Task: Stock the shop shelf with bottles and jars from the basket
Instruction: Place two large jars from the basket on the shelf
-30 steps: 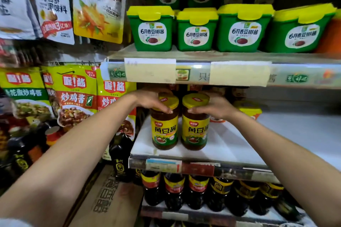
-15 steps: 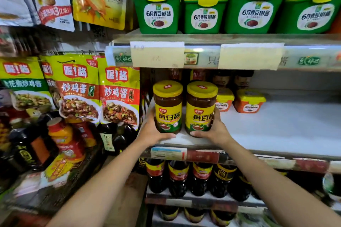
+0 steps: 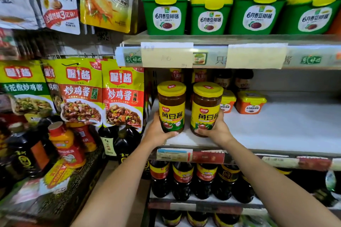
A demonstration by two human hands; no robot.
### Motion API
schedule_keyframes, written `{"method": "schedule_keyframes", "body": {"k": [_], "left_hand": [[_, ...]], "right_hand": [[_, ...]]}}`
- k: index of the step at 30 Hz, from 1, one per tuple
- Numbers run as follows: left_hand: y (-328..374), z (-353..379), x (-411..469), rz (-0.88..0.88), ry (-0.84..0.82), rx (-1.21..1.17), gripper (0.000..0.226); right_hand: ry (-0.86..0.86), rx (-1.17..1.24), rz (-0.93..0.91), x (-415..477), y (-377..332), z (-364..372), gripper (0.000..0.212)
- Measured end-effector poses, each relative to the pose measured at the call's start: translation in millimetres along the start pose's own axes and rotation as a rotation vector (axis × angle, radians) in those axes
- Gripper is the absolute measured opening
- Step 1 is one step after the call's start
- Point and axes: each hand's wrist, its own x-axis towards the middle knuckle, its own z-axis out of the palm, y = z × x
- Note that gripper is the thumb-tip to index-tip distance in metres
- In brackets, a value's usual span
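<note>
Gripping left jar (image 3: pixel 171 107) with our left hand (image 3: pixel 156 132), fingers (image 3: pixel 170 134) curled round it; right hand (image 3: pixel 215 131) likewise round right jar (image 3: pixel 206 108); both at shelf (image 3: pixel 276 127) front edge, open room rightward.

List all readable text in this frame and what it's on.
"黄豆酱": left jar, right jar
"6月香豆瓣酱": green tubs
"炒鸡酱": hanging pouches
"新奥尔良腌料": yellow pouch
Blurred, unreadable: shelf-edge tags

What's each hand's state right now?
Left hand: closed around the left soybean paste jar, near its base.
Right hand: closed around the right soybean paste jar, near its base.
</note>
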Motion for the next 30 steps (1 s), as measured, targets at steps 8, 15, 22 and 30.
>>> {"method": "schedule_keyframes", "body": {"k": [8,15,22,30], "left_hand": [[-2,1,-2,0.003,0.007,0.085,0.088],[1,1,-6,-0.04,0.011,0.114,0.085],[7,-3,-24,-0.097,-0.012,0.114,0.073],[22,15,-71,-0.184,0.304,0.041,0.04]], "right_hand": [[-0.007,0.012,0.041,-1,3,-1,0.105],[-0.041,0.044,0.055,-2,1,-5,0.104],[-0.032,-0.037,0.028,-13,-3,-17,0.095],[-0.066,-0.024,-0.05,-54,-6,-43,0.085]]}}
